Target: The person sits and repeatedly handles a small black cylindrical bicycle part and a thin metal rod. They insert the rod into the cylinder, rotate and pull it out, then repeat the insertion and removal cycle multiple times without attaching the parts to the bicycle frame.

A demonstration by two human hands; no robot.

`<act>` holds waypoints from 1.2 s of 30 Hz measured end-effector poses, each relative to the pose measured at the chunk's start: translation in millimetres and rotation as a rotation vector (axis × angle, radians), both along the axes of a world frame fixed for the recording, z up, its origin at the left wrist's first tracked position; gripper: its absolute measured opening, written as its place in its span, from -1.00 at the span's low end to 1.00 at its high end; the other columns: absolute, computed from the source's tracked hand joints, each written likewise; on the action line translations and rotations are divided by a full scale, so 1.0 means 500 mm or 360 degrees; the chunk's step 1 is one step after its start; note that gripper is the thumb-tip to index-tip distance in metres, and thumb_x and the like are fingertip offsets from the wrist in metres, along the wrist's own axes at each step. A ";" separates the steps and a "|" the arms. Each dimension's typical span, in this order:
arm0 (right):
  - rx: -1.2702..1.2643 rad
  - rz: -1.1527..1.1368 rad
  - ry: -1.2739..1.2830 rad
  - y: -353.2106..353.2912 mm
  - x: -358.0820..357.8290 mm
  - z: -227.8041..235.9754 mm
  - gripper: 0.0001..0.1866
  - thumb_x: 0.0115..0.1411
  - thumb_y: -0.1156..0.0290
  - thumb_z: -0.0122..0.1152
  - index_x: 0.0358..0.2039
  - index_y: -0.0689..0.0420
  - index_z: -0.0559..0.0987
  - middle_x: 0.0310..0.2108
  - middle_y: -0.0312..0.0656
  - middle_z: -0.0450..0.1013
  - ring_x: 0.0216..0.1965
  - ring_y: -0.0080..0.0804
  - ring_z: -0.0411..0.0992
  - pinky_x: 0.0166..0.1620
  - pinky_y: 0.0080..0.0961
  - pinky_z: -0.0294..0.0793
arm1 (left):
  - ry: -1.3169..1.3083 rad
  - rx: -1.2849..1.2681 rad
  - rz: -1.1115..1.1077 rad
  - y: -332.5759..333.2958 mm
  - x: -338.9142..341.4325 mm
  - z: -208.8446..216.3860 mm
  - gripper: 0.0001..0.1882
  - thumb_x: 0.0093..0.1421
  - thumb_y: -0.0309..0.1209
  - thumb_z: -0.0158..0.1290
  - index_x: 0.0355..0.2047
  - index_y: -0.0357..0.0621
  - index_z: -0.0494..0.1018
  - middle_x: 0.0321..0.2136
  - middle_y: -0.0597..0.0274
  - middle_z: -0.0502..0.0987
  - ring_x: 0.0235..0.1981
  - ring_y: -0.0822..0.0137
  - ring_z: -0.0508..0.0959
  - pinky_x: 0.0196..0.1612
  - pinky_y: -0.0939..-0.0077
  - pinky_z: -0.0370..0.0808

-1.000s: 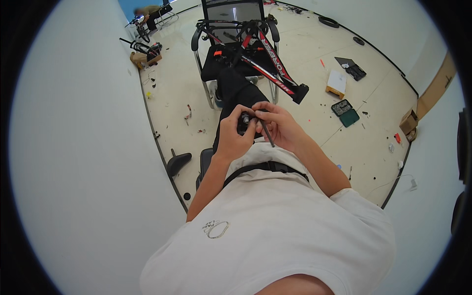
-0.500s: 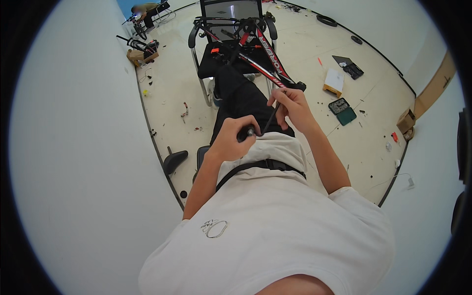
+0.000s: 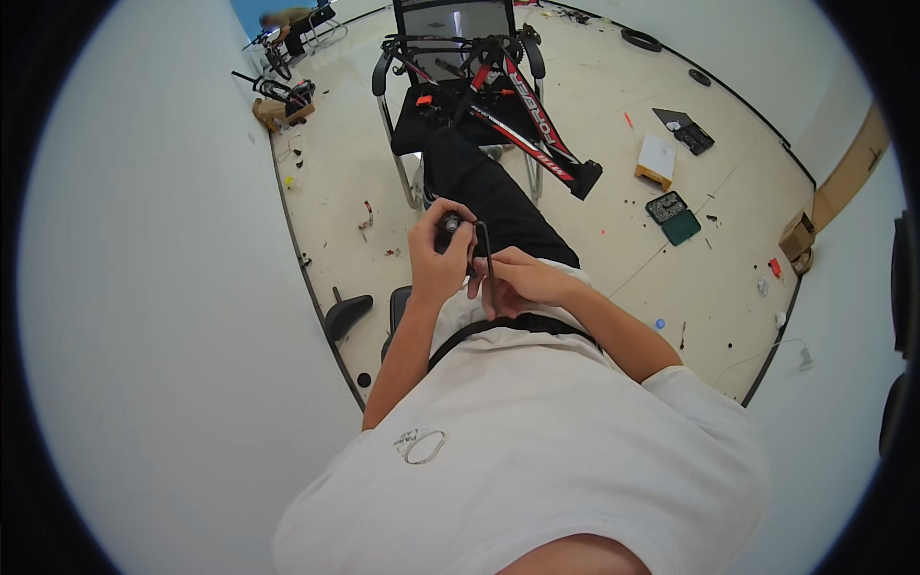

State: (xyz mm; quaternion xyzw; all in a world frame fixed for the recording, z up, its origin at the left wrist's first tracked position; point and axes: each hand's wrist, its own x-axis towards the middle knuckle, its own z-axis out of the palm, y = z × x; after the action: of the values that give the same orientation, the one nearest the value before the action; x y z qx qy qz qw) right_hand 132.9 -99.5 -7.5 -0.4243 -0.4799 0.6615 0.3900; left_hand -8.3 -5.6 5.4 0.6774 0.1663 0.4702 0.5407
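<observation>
In front of my lap, my left hand (image 3: pixel 439 257) is closed around a small black bike part (image 3: pixel 448 228) with a round silver end facing up. Its exact kind is hidden by the fingers. My right hand (image 3: pixel 525 280) grips an L-shaped hex key (image 3: pixel 487 251), whose long arm runs up from the fingers. The key's bent short end is beside the black part; whether the two touch I cannot tell. Beyond my knees, a black and red bicycle frame (image 3: pixel 537 129) lies across a black mesh-backed office chair (image 3: pixel 410 125).
A saddle (image 3: pixel 347 314) lies on the floor to my left. On the right are an open green parts case (image 3: pixel 676 218), a white and yellow box (image 3: pixel 655 161) and a black tool case (image 3: pixel 690 134). Far left, another person (image 3: pixel 292 29) sits near a bike.
My right hand has come down and toward me, turning the hex key so its bent end points up. The left hand with the black part has risen slightly leftward.
</observation>
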 end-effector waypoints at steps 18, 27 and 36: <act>0.0586 -0.0593 -0.0790 -0.027 0.102 0.096 -0.55 0.26 0.16 0.19 -0.61 0.28 0.56 -0.68 -0.24 0.47 -0.69 -0.59 0.42 -0.58 -0.65 0.38 | 0.0532 0.0052 -0.0464 -0.016 0.011 -0.006 -0.90 -0.01 -0.56 -0.02 -0.45 -0.30 0.44 -0.65 0.29 0.44 -0.63 0.60 0.36 -0.53 0.66 0.29; 0.0830 -0.0987 -0.0274 0.009 0.113 0.078 -0.70 0.30 0.28 0.11 -0.48 0.25 0.47 -0.72 -0.25 0.45 -0.74 -0.57 0.43 -0.67 -0.67 0.35 | 0.0612 0.0087 -0.0571 -0.023 0.022 -0.024 -0.89 -0.01 -0.55 -0.02 -0.44 -0.28 0.44 -0.69 0.31 0.44 -0.72 0.61 0.33 -0.62 0.68 0.26; 0.0655 -0.1047 0.0439 0.034 0.038 0.051 -0.39 0.41 -0.01 -0.14 -0.74 0.04 0.13 -0.79 -0.44 -0.03 -0.78 -0.63 -0.05 -0.69 -0.59 0.02 | 0.0577 -0.0495 -0.0255 -0.015 0.054 -0.078 -0.67 0.20 -0.26 0.10 -0.56 -0.29 0.54 -0.74 0.29 0.47 -0.75 0.58 0.35 -0.65 0.64 0.22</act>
State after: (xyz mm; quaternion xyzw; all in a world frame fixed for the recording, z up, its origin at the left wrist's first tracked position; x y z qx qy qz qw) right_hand 151.9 -82.8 18.0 -0.3756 -0.3843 0.4423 0.7181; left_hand 18.9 -12.9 -33.4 0.6703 0.2767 0.2655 0.6353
